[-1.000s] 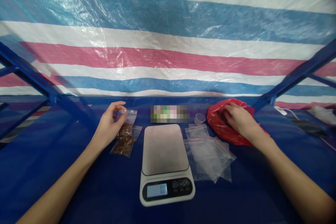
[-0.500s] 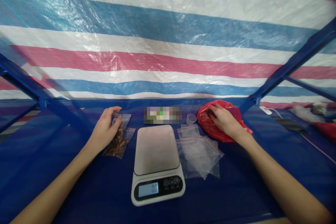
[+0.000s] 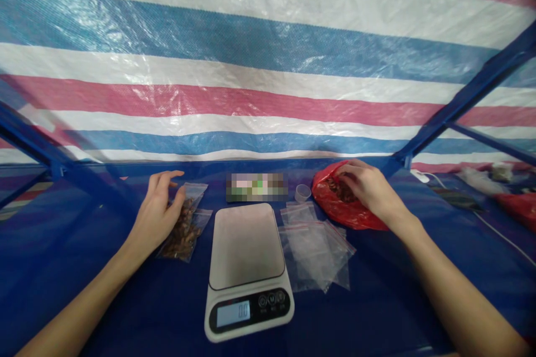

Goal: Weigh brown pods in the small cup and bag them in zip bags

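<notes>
My left hand hovers at two small zip bags of brown pieces. Its fingers are apart, and the hand covers part of the bags. On the other side, my right hand is closed at the rim of a red plastic bag, fingertips bent inward and partly hidden. Dark brown pieces show inside that bag, beside the fingers. Between my hands stands a white kitchen scale with a bare plate, its display reading 0.0.
Several flat clear zip bags lie right of the scale. A small clear cup stands behind them, and a blurred-out packet lies behind the scale. Blue frame bars and a striped sheet bound the table. A white cable runs at right.
My right hand has moved slightly right along the red bag, and the brown pieces inside now show. My left hand has shifted a little left, fingers still apart. The view has moved slightly.
</notes>
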Demonstrator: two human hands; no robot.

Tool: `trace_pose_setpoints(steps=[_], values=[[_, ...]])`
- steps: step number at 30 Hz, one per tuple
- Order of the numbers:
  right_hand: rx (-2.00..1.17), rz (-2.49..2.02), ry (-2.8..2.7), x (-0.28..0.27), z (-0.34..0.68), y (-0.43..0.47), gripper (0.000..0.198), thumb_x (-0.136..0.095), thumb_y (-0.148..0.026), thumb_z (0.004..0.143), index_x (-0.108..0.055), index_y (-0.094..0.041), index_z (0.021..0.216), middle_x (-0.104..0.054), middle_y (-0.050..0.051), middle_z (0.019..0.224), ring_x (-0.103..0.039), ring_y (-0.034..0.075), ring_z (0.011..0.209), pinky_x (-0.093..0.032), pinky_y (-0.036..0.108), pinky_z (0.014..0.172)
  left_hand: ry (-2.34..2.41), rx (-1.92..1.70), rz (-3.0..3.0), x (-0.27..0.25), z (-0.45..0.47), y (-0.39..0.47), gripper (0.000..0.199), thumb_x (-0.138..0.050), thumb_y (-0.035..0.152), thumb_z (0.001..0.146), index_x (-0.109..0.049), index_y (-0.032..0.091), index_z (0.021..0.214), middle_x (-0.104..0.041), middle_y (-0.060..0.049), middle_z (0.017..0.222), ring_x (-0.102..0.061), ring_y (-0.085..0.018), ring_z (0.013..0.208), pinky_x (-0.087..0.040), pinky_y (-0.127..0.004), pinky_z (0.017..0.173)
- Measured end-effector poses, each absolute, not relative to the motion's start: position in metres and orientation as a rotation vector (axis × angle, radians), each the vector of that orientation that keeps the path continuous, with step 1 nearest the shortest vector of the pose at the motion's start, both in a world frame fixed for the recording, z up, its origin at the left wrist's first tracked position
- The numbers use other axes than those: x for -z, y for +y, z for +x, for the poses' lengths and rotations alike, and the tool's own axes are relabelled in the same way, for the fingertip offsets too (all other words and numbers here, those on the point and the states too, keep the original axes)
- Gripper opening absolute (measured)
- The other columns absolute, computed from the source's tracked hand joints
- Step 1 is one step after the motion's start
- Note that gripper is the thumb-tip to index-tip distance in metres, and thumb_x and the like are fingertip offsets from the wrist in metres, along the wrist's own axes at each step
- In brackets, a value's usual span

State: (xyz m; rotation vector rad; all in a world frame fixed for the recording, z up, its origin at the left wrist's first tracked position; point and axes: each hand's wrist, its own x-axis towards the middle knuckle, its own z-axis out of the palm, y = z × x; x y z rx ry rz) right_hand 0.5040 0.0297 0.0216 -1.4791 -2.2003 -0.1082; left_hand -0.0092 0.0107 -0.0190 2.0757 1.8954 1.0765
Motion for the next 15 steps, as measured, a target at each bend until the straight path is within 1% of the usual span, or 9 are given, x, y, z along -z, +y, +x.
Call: trace_pose_setpoints(steps=[4, 8, 15], values=[[0.214, -1.518, -2.098, -0.041, 0.505, 0.017, 0.021, -0.054, -0.021, 0.097, -0.076, -0.022, 0.096, -0.074, 0.011, 0.099, -0.073, 0.028, 0.084, -0.056, 0.04, 0.079, 1.925, -1.125, 2.055, 0.017, -0.01, 0.01, 0.047, -0.047, 0.045, 0.099, -0.057, 0.019, 0.138, -0.054, -0.012, 0.127, -0.066, -0.028, 0.107, -0.057, -0.047, 0.092], [0.316, -1.597, -1.972, -0.048, 0.502, 0.008, 0.018, -0.058, -0.024, 0.097, -0.076, -0.021, 0.097, -0.075, 0.011, 0.099, -0.073, 0.031, 0.084, -0.056, 0.043, 0.076, 1.943, -1.157, 2.065, 0.014, -0.01, 0.009, 0.045, -0.048, 0.044, 0.099, -0.057, 0.02, 0.136, -0.055, -0.012, 0.125, -0.065, -0.029, 0.109, -0.057, -0.047, 0.093], [0.119, -1.447, -1.986, -0.044, 0.469, 0.004, 0.016, -0.06, -0.017, 0.097, -0.076, -0.022, 0.096, -0.076, 0.009, 0.102, -0.075, 0.027, 0.089, -0.058, 0.04, 0.083, 1.883, -1.218, 2.139, 0.018, -0.012, 0.01, 0.041, -0.05, 0.039, 0.1, -0.056, 0.02, 0.136, -0.058, -0.011, 0.124, -0.064, -0.028, 0.109, -0.057, -0.048, 0.093]])
